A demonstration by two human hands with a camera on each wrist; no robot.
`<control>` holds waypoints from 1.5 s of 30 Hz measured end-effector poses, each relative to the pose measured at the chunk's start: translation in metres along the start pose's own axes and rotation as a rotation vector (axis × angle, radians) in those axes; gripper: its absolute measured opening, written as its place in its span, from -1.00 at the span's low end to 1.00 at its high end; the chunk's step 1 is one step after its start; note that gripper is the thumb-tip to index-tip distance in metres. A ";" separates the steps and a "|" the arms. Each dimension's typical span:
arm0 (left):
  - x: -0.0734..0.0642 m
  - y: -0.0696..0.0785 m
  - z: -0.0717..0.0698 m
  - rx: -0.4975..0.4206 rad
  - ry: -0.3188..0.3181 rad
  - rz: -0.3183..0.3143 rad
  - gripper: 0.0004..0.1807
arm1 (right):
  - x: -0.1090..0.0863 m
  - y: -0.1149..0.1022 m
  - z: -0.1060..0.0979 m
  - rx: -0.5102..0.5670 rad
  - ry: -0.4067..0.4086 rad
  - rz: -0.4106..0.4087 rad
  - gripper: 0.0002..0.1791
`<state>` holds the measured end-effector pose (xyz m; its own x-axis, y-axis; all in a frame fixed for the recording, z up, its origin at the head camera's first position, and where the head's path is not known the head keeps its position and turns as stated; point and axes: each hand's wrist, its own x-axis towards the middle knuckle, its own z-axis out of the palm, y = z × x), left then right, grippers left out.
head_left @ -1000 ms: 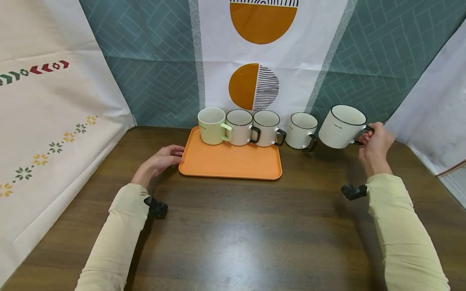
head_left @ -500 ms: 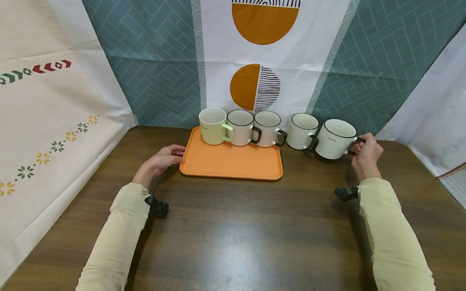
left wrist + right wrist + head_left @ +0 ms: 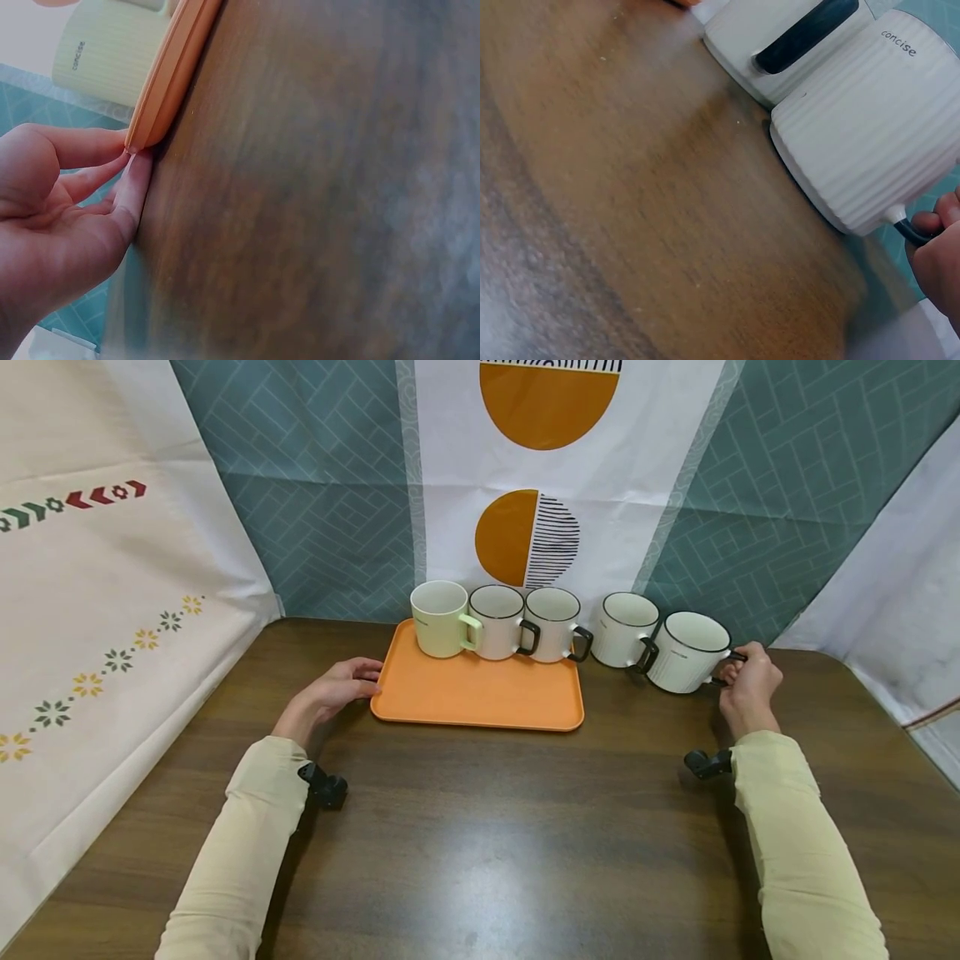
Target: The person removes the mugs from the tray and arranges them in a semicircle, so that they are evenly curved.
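My right hand (image 3: 750, 689) grips the black handle of a white ribbed mug (image 3: 686, 656) at the right end of the row. In the right wrist view this mug (image 3: 870, 127) sits low at the tabletop, close beside another white mug (image 3: 780, 37) with a dark handle. My left hand (image 3: 330, 693) is at the left edge of the orange tray (image 3: 480, 702). Seen from the left wrist, its fingers and thumb pinch the tray's rim (image 3: 161, 105). On the tray's back part stand a pale green mug (image 3: 438, 627) and two white mugs (image 3: 495, 631) with black handles.
Just right of the tray, a white mug (image 3: 622, 635) stands on the brown wooden table (image 3: 480, 827). Patterned cloth (image 3: 330, 527) hangs behind the row, and white cloth (image 3: 112, 652) borders the left side.
The right hand has brought its mug down and leftward, from a tilted, raised position to the table beside the neighbouring white mug. The left hand has stayed at the tray's edge.
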<state>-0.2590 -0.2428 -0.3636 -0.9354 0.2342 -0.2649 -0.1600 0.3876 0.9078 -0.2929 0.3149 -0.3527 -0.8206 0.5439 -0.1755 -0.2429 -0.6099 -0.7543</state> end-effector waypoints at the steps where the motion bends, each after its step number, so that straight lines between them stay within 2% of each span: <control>1: 0.000 0.000 0.000 0.000 -0.001 0.000 -0.40 | 0.000 0.001 0.000 -0.001 -0.004 -0.002 -0.66; 14: 0.000 -0.001 -0.001 -0.002 -0.002 0.006 -0.40 | -0.001 0.006 0.003 -0.052 -0.081 -0.005 -0.56; 20: 0.001 0.001 -0.001 0.001 0.002 0.011 -0.40 | -0.001 0.004 0.005 -0.034 -0.111 0.005 -0.54; 26: 0.002 -0.001 -0.002 0.008 0.006 0.015 -0.40 | -0.004 0.007 0.005 -0.064 -0.140 -0.034 -0.54; 32: 0.002 -0.002 -0.001 0.005 -0.006 0.018 -0.38 | -0.010 0.008 0.001 -0.157 -0.129 -0.055 -0.54; 39: 0.002 -0.003 -0.001 0.005 -0.008 0.012 -0.40 | -0.017 0.007 0.001 -0.250 -0.158 -0.052 -0.54; 42: 0.002 -0.003 -0.002 0.008 -0.007 0.012 -0.40 | -0.020 0.006 -0.001 -0.366 -0.158 -0.073 -0.54; 45: 0.002 -0.003 -0.002 0.010 -0.005 0.007 -0.41 | -0.022 0.003 -0.006 -0.576 -0.138 -0.121 -0.53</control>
<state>-0.2614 -0.2454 -0.3663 -0.9348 0.2418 -0.2602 -0.1503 0.3945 0.9065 -0.2722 0.3046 -0.3546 -0.8737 0.4864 -0.0126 -0.0508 -0.1169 -0.9918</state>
